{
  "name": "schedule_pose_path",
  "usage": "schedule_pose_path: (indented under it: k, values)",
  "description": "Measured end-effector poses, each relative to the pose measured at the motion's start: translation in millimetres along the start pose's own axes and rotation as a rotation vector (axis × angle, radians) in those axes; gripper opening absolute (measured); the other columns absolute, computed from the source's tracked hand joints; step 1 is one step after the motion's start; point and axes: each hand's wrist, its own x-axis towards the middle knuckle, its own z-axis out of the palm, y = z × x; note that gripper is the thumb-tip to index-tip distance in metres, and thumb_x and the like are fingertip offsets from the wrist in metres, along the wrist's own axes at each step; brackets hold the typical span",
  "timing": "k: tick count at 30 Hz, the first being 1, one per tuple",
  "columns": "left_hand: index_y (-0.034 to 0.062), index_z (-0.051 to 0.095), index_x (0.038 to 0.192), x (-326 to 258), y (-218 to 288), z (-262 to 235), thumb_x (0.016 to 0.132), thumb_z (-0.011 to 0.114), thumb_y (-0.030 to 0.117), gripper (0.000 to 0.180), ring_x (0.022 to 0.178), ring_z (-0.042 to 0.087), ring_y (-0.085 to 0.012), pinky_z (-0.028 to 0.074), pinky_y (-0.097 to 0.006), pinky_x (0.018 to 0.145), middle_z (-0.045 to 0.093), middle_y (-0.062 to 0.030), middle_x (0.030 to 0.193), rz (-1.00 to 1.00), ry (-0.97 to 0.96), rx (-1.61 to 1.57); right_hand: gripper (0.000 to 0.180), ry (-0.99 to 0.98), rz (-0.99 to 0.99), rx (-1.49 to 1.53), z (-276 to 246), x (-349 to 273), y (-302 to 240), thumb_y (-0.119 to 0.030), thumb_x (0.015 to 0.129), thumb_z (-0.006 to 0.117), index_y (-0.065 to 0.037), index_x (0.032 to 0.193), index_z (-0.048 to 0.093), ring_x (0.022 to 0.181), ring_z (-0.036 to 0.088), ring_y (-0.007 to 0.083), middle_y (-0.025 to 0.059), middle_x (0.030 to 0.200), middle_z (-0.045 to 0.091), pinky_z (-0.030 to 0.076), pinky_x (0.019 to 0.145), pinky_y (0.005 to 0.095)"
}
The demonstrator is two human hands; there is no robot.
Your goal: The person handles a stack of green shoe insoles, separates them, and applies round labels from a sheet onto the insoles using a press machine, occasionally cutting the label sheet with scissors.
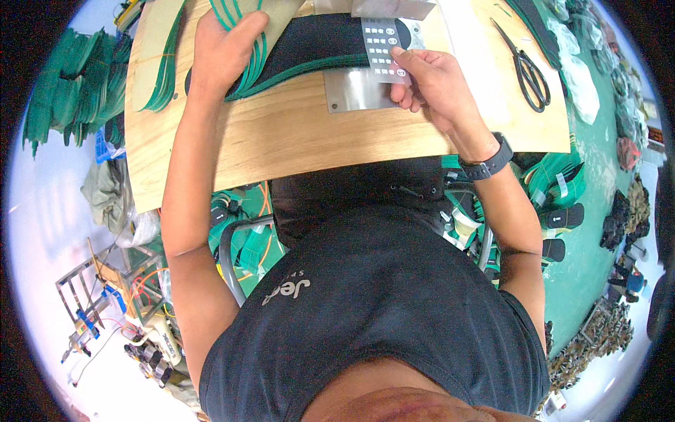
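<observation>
My left hand (228,53) is closed around a fanned bunch of thin, green-edged insole-like pieces (256,60) at the upper left of the wooden table. Beside it lies a black-topped, green-edged piece (316,42), its right end under a metal machine part (394,8). Between thumb and fingers, my right hand (436,84) pinches a translucent strip of white printed labels (380,53). That strip overlaps the right end of the black piece. Below it, a shiny metal plate (351,95) rests on the table.
Black-handled scissors (531,77) lie on the wooden table (281,141) at the right. More green-edged pieces (165,70) sit at the table's left. Beyond hangs a large green pile (77,84). Bundles (559,183) and plastic bags (580,84) are on the green floor at right.
</observation>
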Motion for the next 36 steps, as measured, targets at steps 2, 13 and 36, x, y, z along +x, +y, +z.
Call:
schedule_pose_path:
  k: [2,13,36]
  values:
    - [0.0003,0.065,0.086,-1.1,7.2,0.8,0.081,0.063,0.025,0.026,0.071,0.057,-0.0132,0.046,-0.03,0.067,0.064,-0.0039,0.077,0.017,-0.012,0.071,0.031,0.006,-0.012,-0.008,-0.8,0.1,0.5,-0.028,0.095,0.057,-0.006,0.074,0.062,0.043,0.053,0.0065,0.0042,0.057,0.062,0.039,0.038,0.0168]
    - [-0.0002,0.066,0.087,-2.2,6.0,0.8,0.08,0.064,0.027,0.028,0.072,0.059,-0.0143,0.048,-0.031,0.07,0.065,-0.0057,0.076,0.055,0.002,0.202,0.03,-0.012,0.009,-0.005,-5.5,2.5,2.1,-0.028,0.095,0.056,-0.004,0.078,0.061,0.044,0.055,0.0095,0.0071,0.058,0.063,0.042,0.039,0.0204]
    - [0.0052,0.063,0.108,-16.0,53.7,34.4,0.074,0.076,0.034,0.047,0.091,0.064,-0.0355,0.049,-0.04,0.08,0.067,-0.0192,0.095,0.271,-0.325,0.603,0.022,-0.044,-0.102,0.062,-3.8,-6.6,6.2,-0.022,0.093,0.055,-0.004,0.082,0.062,0.048,0.055,0.0095,0.0072,0.063,0.063,0.042,0.045,0.0205]
